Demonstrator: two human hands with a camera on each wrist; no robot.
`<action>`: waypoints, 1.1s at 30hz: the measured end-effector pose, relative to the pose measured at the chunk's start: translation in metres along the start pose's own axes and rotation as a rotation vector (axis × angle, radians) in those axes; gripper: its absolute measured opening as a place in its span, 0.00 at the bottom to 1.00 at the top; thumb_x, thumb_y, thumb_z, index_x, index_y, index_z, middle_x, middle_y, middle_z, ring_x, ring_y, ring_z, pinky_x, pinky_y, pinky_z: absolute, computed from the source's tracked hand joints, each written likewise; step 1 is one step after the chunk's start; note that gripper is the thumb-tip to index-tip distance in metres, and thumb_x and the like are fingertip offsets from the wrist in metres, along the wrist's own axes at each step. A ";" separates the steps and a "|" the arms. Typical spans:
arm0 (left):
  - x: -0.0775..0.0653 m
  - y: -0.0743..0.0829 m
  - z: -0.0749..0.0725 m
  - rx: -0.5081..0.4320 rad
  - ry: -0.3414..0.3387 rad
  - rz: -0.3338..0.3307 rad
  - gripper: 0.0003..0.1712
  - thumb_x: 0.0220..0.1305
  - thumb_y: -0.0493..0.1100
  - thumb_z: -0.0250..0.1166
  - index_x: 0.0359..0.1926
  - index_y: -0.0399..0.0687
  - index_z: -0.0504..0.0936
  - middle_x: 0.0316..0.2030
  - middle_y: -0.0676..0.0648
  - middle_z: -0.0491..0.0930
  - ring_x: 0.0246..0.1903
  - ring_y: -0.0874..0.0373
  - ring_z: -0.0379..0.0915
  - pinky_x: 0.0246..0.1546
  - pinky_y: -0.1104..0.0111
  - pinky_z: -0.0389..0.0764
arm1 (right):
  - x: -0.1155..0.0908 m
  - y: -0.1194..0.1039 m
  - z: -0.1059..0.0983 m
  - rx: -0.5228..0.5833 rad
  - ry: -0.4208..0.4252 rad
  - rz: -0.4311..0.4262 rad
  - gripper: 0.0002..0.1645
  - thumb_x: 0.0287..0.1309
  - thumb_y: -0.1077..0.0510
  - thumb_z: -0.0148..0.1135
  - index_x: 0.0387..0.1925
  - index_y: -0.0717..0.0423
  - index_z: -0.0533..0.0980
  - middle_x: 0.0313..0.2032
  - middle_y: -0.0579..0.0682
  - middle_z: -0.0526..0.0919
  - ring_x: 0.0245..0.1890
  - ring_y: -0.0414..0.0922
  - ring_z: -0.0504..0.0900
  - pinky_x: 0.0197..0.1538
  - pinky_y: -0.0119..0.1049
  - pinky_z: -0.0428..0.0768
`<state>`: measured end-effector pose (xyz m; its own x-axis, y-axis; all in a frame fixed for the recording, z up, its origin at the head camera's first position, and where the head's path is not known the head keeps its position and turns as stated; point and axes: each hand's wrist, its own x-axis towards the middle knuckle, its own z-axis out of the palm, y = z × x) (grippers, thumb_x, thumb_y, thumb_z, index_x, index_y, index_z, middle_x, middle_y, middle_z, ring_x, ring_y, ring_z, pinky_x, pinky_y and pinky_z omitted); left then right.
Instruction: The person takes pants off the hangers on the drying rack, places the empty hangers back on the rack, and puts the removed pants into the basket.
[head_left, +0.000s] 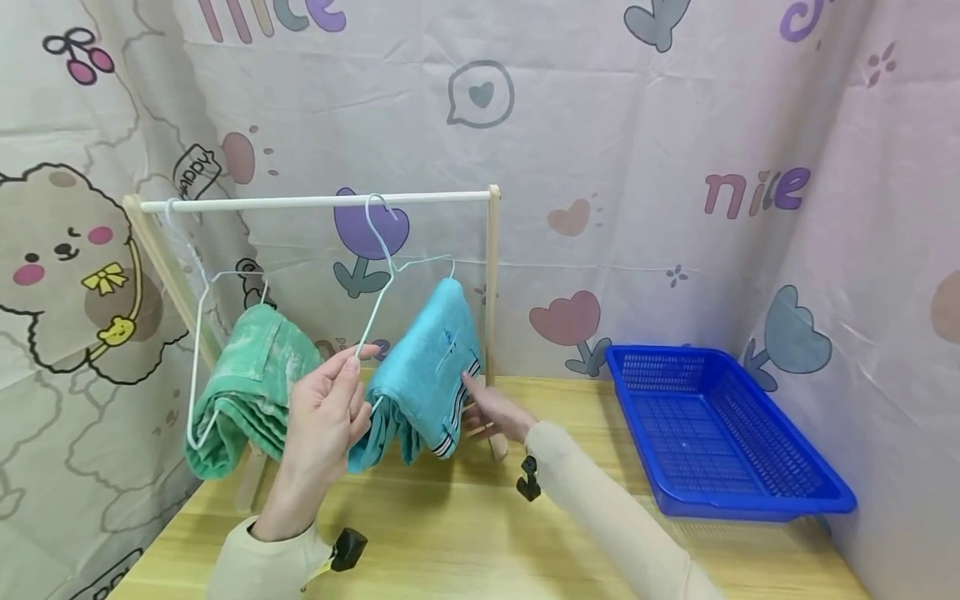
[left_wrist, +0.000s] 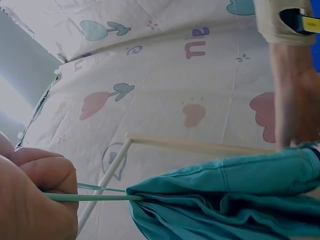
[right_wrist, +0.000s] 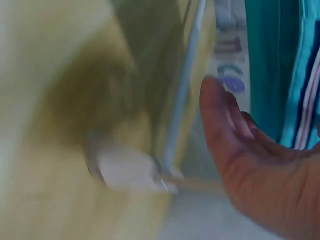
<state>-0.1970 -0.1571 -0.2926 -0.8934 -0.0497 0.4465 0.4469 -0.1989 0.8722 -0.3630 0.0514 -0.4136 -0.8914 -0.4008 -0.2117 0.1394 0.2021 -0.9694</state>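
Note:
My left hand (head_left: 326,408) pinches the left arm of a pale wire hanger (head_left: 381,300), whose hook is over the rack's white rail. Folded blue pants (head_left: 431,358) with a striped waistband hang across its lower part. At the waistband's right edge is my right hand (head_left: 498,410), its thumb against the cloth. In the right wrist view, that hand's fingers (right_wrist: 215,110) are extended beside the pants. The left wrist view shows the left fist (left_wrist: 40,195) around the hanger wire, with bunched blue cloth (left_wrist: 225,195) to its right.
Folded green pants (head_left: 258,358) hang from another hanger (head_left: 197,367) at the rack's left end. The rack (head_left: 300,202) has wooden side posts. On the wooden table (head_left: 555,500), a blue plastic basket (head_left: 750,506) sits at the right. Printed cloth (head_left: 585,125) surrounds the area.

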 end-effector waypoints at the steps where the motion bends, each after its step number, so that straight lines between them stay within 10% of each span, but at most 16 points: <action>1: -0.001 0.000 0.000 -0.005 -0.004 -0.005 0.21 0.77 0.49 0.49 0.58 0.36 0.72 0.09 0.53 0.50 0.05 0.56 0.41 0.07 0.60 0.38 | 0.000 0.003 0.005 0.078 -0.042 0.028 0.52 0.66 0.24 0.39 0.61 0.69 0.65 0.52 0.67 0.77 0.46 0.56 0.81 0.53 0.54 0.81; 9: -0.005 -0.001 0.000 -0.032 -0.013 -0.035 0.22 0.77 0.50 0.49 0.59 0.38 0.71 0.10 0.51 0.48 0.05 0.55 0.40 0.08 0.60 0.37 | 0.000 0.009 0.037 0.714 -0.258 0.071 0.53 0.63 0.23 0.44 0.70 0.59 0.52 0.52 0.50 0.72 0.51 0.43 0.75 0.60 0.39 0.73; 13: -0.003 0.000 -0.001 -0.022 -0.014 -0.018 0.22 0.77 0.50 0.49 0.59 0.38 0.71 0.10 0.51 0.49 0.05 0.55 0.41 0.08 0.59 0.38 | 0.002 0.007 0.041 0.842 -0.251 0.053 0.51 0.63 0.26 0.50 0.70 0.56 0.51 0.53 0.49 0.71 0.53 0.44 0.74 0.65 0.40 0.70; 24: -0.006 -0.002 -0.010 0.044 0.035 -0.029 0.22 0.76 0.50 0.50 0.59 0.38 0.72 0.09 0.52 0.50 0.05 0.56 0.41 0.08 0.59 0.39 | 0.005 -0.002 0.026 0.803 -0.043 0.048 0.40 0.61 0.39 0.64 0.66 0.54 0.62 0.47 0.47 0.78 0.46 0.42 0.79 0.54 0.36 0.79; 33: -0.010 -0.011 -0.026 0.040 0.092 -0.032 0.24 0.75 0.51 0.51 0.61 0.39 0.73 0.10 0.52 0.50 0.06 0.55 0.40 0.08 0.60 0.39 | -0.005 -0.025 0.027 0.535 0.057 -0.220 0.34 0.69 0.56 0.57 0.71 0.55 0.57 0.63 0.58 0.72 0.59 0.51 0.77 0.63 0.46 0.76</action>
<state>-0.1936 -0.1794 -0.3117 -0.9069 -0.1335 0.3996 0.4178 -0.1629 0.8938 -0.3502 0.0238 -0.3913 -0.9437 -0.3308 -0.0050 0.1333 -0.3664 -0.9209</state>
